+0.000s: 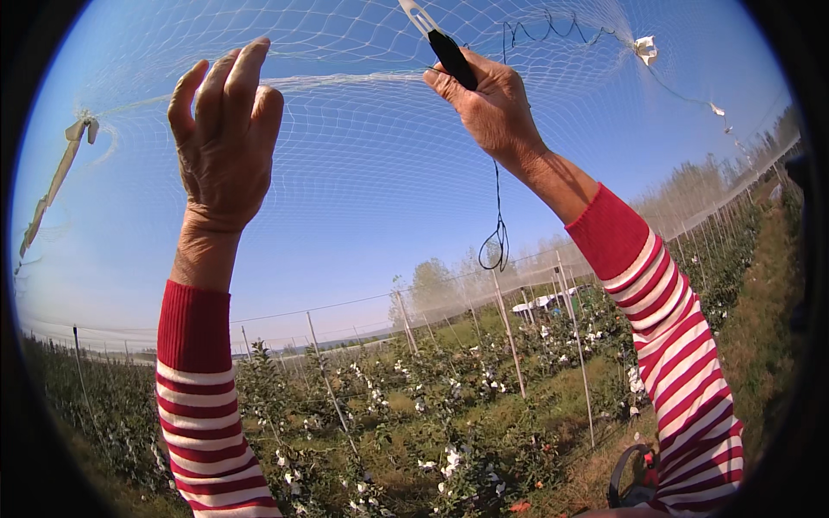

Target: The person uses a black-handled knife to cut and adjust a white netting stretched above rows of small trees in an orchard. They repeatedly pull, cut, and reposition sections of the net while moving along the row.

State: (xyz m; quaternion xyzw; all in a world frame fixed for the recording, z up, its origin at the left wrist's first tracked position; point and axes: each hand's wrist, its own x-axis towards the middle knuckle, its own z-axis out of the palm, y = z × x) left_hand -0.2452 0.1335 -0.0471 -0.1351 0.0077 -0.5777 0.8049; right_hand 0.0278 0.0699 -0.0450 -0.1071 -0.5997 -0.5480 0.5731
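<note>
My right hand (495, 113) is raised overhead and grips a netting needle (453, 59) wound with black cord, its pale tip pointing up and left. A length of dark cord (498, 213) hangs below that hand and ends in loops. Across the sky stretches white mesh netting (363, 139), with a gathered edge (350, 79) running between the two hands. My left hand (223, 142) is up beside this edge, its back towards me and fingers apart. I see nothing held in it; whether its fingertips touch the mesh I cannot tell.
More dark cord (550, 32) zigzags through the mesh at upper right, near a tied white wrapping (645, 50). A wrapped support (61, 171) rises at left. Below stand thin posts (508, 330) and rows of leafy plants (447, 414) with white coverings. A dark strap (623, 476) shows at bottom right.
</note>
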